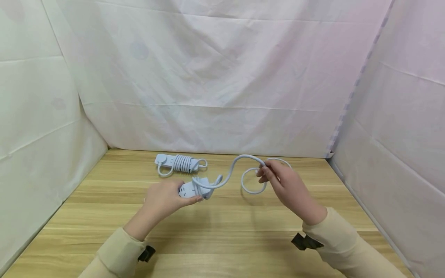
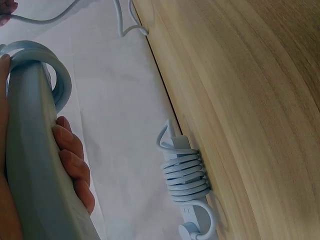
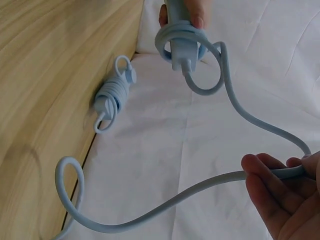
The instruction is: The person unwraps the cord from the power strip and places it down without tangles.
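Note:
My left hand (image 1: 165, 197) grips a white power strip (image 1: 187, 190) above the table, its thumb along the near side and the other fingers on the far side. A couple of turns of the strip's cord (image 3: 182, 32) lie loosely round its right end. From there the cord arcs across to my right hand (image 1: 286, 185), which pinches it between thumb and fingers, as the right wrist view shows. Past the right hand, the cord's free length (image 3: 120, 227) hangs in a loop toward the table. The plug end cannot be made out.
A second power strip (image 1: 167, 160), its cord wound tightly in several turns round it, lies at the back left of the wooden table (image 1: 215, 243). White cloth walls (image 1: 222, 77) stand behind and on both sides.

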Available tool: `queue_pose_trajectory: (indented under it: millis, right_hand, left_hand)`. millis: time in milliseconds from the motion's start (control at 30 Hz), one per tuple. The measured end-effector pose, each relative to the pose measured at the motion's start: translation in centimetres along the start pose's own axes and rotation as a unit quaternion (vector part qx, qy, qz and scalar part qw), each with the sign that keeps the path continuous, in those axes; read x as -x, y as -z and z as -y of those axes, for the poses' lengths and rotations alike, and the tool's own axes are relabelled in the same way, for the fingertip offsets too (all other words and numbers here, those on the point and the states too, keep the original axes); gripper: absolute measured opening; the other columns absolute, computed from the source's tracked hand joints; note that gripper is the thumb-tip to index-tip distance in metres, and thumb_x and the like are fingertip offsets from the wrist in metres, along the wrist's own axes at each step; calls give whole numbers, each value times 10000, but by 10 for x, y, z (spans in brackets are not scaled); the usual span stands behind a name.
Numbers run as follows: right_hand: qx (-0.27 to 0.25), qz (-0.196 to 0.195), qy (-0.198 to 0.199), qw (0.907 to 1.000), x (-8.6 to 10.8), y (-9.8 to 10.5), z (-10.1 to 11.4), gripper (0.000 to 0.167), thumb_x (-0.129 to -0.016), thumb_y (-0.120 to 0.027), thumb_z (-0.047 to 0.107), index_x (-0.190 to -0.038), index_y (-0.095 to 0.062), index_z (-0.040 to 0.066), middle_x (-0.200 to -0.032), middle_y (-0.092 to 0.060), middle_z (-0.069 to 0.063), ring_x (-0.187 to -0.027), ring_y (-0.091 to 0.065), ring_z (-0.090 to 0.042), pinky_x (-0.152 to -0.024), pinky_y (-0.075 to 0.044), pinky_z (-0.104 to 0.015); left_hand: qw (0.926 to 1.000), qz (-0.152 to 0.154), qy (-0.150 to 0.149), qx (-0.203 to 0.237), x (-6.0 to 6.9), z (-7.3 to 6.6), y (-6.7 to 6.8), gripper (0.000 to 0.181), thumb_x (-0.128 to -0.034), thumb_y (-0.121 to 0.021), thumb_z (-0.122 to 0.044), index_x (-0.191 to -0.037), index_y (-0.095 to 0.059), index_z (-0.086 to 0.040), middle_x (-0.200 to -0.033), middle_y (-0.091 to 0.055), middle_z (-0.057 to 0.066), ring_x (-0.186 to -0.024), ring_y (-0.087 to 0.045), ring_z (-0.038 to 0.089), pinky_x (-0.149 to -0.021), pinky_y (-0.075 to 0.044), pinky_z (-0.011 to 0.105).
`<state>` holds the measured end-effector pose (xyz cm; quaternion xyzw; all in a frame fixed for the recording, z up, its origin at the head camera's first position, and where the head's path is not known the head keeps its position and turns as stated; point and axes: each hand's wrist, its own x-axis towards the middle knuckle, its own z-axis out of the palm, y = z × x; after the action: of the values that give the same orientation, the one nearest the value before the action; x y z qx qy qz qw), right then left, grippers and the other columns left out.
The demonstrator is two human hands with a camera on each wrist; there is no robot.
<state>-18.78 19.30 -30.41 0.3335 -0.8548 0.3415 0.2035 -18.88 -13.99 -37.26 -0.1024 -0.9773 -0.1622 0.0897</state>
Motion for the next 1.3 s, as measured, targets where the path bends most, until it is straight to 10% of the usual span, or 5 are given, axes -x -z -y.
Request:
queue_pose_trajectory:
  millis: [567, 1300]
  right_hand:
    - [-231, 106, -1330, 9908, -5, 7, -36, 201, -1054, -431, 165, -1067, -585, 36, -914, -647, -72, -789, -672, -185, -730, -545, -324]
    - [42, 159, -1235, 9922, 41, 11, -40, 190, -1046, -422, 80, -1034, -606, 35, -950, -655, -61, -831, -675, -171, -766, -543, -364]
  left_hand:
    - [9961, -260, -830, -150, 9, -8, 5, 628, -670, -605, -827, -795, -609, -211, -581, -443, -131, -491, -368, 74, -460, -285, 276]
    - [9907, 21, 377, 1304, 4, 6, 14, 551, -815, -643, -649, -1039, -670, -146, -712, -568, -30, -612, -492, 157, -524, -376, 324]
